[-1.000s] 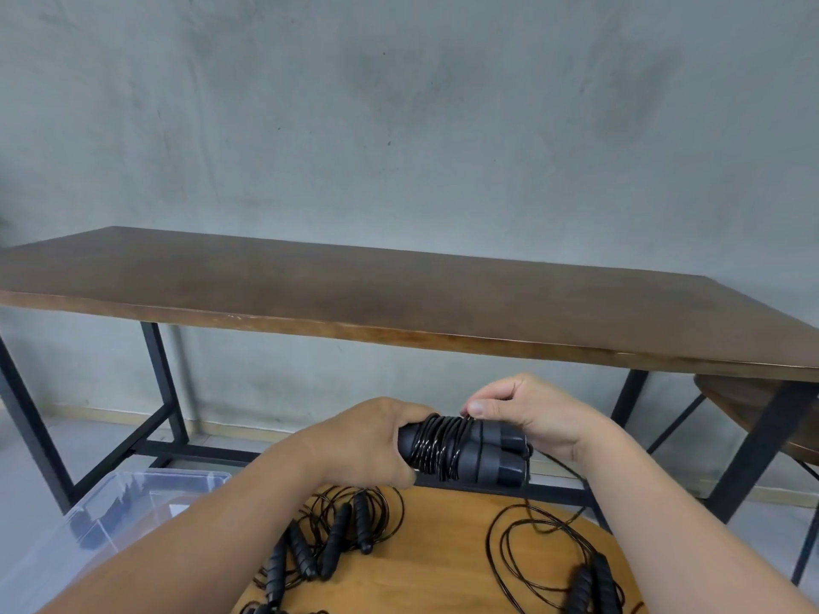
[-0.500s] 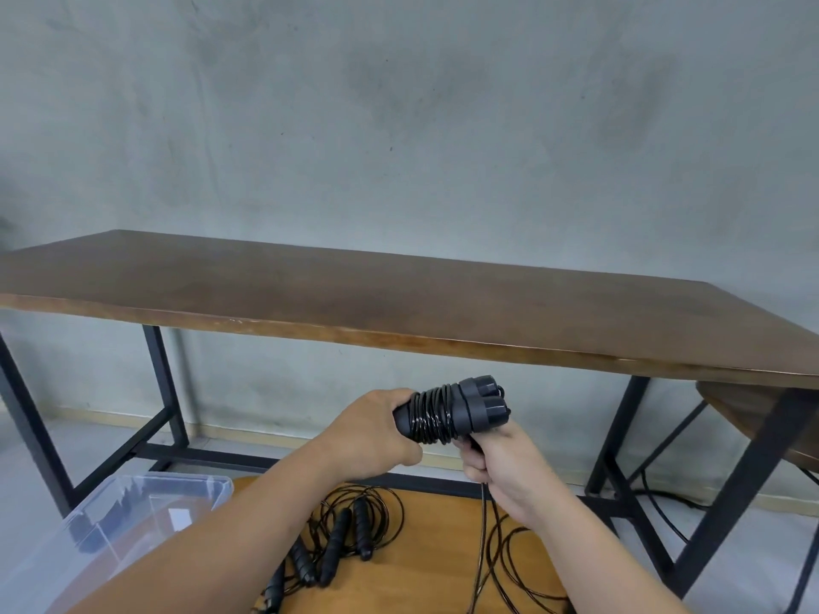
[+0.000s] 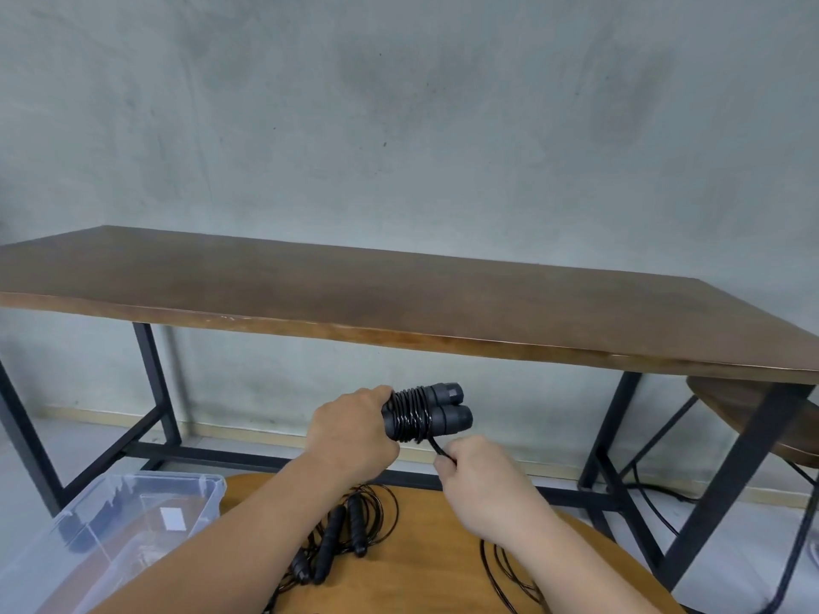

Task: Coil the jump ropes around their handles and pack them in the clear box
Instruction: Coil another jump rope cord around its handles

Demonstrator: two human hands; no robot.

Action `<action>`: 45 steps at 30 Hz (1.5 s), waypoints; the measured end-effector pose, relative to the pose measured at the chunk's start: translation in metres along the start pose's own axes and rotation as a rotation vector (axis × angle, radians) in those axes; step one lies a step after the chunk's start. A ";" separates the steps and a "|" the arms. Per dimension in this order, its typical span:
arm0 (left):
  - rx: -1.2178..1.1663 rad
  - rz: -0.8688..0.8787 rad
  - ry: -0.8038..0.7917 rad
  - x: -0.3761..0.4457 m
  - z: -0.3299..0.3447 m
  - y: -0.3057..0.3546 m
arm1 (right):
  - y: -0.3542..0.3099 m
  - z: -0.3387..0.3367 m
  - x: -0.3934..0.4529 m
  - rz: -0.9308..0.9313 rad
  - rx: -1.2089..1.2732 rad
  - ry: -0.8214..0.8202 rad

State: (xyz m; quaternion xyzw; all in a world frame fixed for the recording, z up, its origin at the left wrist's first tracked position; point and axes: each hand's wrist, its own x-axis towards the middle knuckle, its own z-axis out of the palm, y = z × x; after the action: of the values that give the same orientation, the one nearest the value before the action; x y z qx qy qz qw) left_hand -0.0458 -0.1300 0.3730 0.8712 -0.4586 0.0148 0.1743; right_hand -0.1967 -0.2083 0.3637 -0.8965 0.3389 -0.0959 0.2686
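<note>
My left hand (image 3: 354,432) grips a pair of black jump rope handles (image 3: 436,412) held side by side in the air, with several turns of glossy black rope wound round them. Just below and to the right, my right hand (image 3: 481,478) pinches the free rope (image 3: 436,447) that runs down from the coil. Another jump rope (image 3: 343,529) lies loose with its handles on the round wooden table (image 3: 425,551). More loose rope (image 3: 505,569) trails on the table under my right forearm. The clear box (image 3: 133,520) stands at the lower left.
A long dark wooden table (image 3: 399,303) on a black metal frame (image 3: 153,383) stands ahead against a grey wall. At the right edge sits a round wooden stool (image 3: 762,418), with cables on the floor below it.
My right hand went from over the handles to under them, then down and right, pulling the rope taut. The bundle rose a little and the coil has grown.
</note>
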 end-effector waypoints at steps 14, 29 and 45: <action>0.073 0.212 -0.254 -0.007 -0.006 -0.005 | -0.019 -0.086 0.016 -0.245 -0.267 -0.285; -0.324 0.329 -0.548 -0.011 -0.031 -0.004 | 0.005 -0.100 0.036 -0.277 0.225 -0.405; -0.730 0.168 -0.426 -0.013 -0.021 -0.003 | 0.031 -0.035 0.025 -0.039 0.943 -0.125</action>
State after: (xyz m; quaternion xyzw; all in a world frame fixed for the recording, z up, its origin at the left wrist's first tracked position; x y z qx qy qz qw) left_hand -0.0479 -0.1114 0.3891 0.6956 -0.5290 -0.3144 0.3709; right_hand -0.2075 -0.2593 0.3761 -0.6869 0.2247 -0.1902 0.6644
